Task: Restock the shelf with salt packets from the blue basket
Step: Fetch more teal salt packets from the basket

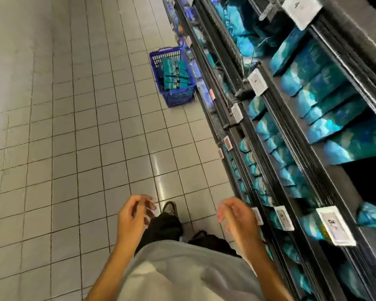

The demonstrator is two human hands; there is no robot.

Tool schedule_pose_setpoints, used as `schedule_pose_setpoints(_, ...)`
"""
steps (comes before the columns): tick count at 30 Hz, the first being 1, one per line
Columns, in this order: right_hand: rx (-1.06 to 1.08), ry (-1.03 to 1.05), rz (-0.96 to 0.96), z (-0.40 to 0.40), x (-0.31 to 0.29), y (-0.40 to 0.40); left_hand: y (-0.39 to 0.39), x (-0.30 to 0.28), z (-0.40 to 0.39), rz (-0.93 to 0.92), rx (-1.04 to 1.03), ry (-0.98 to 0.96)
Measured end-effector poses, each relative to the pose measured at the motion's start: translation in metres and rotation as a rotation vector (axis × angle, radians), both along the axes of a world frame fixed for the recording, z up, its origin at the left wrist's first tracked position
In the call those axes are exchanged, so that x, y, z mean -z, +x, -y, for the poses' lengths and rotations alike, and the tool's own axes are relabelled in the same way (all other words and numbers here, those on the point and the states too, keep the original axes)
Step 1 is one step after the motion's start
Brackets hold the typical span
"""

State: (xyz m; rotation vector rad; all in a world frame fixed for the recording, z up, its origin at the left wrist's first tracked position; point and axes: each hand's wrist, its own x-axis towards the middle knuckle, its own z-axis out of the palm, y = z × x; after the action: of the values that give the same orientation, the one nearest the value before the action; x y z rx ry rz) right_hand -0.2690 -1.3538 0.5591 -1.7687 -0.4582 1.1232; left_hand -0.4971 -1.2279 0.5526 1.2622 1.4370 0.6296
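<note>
- Nearest the camera, the left hand (133,216) and the right hand (237,216) hang in front of the body, fingers loosely curled and holding nothing; neither touches the shelf or any packet.
- Below them a dark shoe (170,209) is planted on the grey tiled floor (74,148), close beside the foot of the shelf (276,118) that runs along the person's right.
- The shelf tiers carry rows of teal-blue packets (326,83); white price tags (335,225) are clipped to the rails. On the upper tier a dark gap shows past the last packet of one row, which looks like room for more stock.
- Farthest off, the blue basket (178,96) stands on the floor, pressed up against the shelf base and well apart from the hands. Inside it lie stacked salt packets (173,74), apparently a good number.
- Judged from this, the fetching step is open: the person has to reach the basket before anything can be placed.
- Risks: the basket sits low, so a hurried grab of several packets with both hands could let one slip. The picture is smeared, so matching the packet print to the right tag cannot be confirmed from here; a packet could land in the wrong row. A careless reach along the rails could knock a tag loose.
</note>
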Motion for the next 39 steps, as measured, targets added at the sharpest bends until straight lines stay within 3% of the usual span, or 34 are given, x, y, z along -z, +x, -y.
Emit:
schedule_pose_setpoints(9, -0.101, 0.035, -0.066, -0.139, -0.004, 0.010, -0.046, 0.019, -0.040, -0.052, -0.191, -0.067)
schedule_pose_setpoints(14, -0.094, 0.030, -0.015, -0.225, -0.002, 0.000, -0.065, 0.025, -0.127, 0.003, -0.292, -0.062)
schedule_pose_setpoints(19, -0.037, 0.017, 0.014, -0.297, -0.006, -0.006, -0.076, 0.020, -0.235, 0.009, -0.224, -0.028)
schedule_pose_setpoints(29, 0.166, -0.051, 0.044, -0.372, -0.025, 0.049, -0.013, 0.016, -0.423, 0.079, -0.127, -0.078)
schedule_pose_setpoints(39, 0.062, -0.089, -0.055, -0.528, 0.011, 0.139, 0.066, 0.014, -0.552, 0.010, -0.155, -0.100)
